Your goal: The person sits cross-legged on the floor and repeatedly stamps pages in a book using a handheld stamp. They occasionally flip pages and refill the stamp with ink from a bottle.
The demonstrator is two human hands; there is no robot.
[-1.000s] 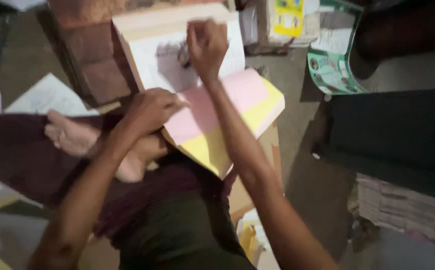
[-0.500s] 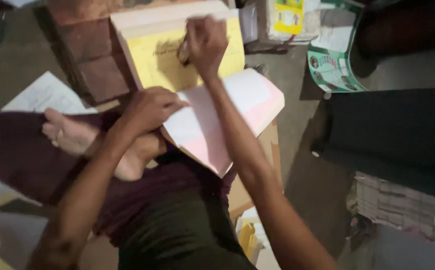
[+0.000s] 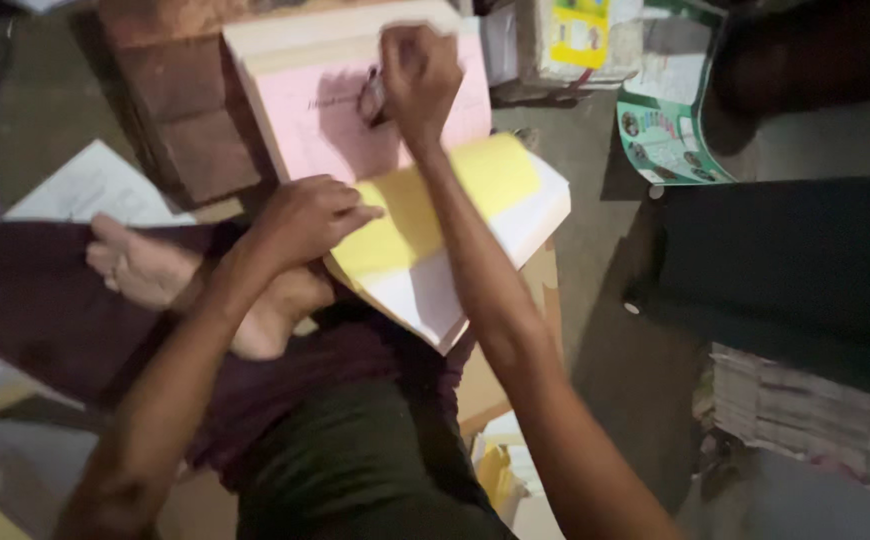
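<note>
A thick pad of pink, yellow and white sheets lies open in front of my lap. My right hand is closed around a small dark tool, a pen or a stamp, and presses it on the exposed pink sheet near the top. My left hand rests at the left edge of the turned-down leaves, fingers curled on the yellow one. Those leaves hang towards my lap, yellow above white.
My bare foot lies crossed at the left. A brown block supports the pad. Around it are loose white paper, a green printed sheet, a black box, and paper stacks.
My left hand has flipped sheets down one after another: the exposed sheet went from white to yellow to pink. My right hand stayed on the upper part of the pad.
</note>
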